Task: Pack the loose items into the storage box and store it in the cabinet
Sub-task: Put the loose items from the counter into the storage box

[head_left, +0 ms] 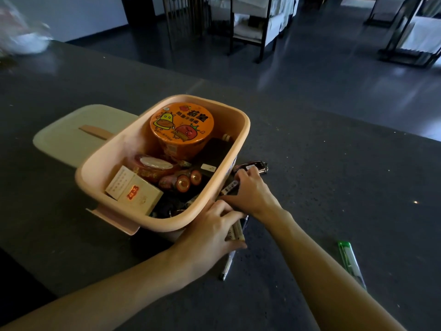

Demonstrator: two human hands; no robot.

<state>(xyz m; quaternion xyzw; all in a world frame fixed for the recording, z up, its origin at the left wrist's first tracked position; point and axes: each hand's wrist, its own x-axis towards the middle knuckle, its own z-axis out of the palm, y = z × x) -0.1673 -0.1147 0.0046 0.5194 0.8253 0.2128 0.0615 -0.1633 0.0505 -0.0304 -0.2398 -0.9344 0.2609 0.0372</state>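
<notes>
A pink storage box (100, 163) stands open on the dark counter. Inside it are an orange cup of noodles (182, 125), a white carton (134, 191), batteries (188, 181), a round red tin and dark items. My left hand (210, 231) lies by the box's near right corner, its fingers curled round a bundle of pens (235, 231). My right hand (248, 193) is just right of the box, gripping a marker (229, 187) beside a dark car key (253, 166). One pen (228, 265) lies on the counter below my left hand.
The box's pale lid (71, 130) with a pink handle lies to the left, behind the box. A green packet (350, 261) lies on the counter at the right. A white plastic bag (23, 37) sits far left. Chairs and dark floor lie beyond the counter's far edge.
</notes>
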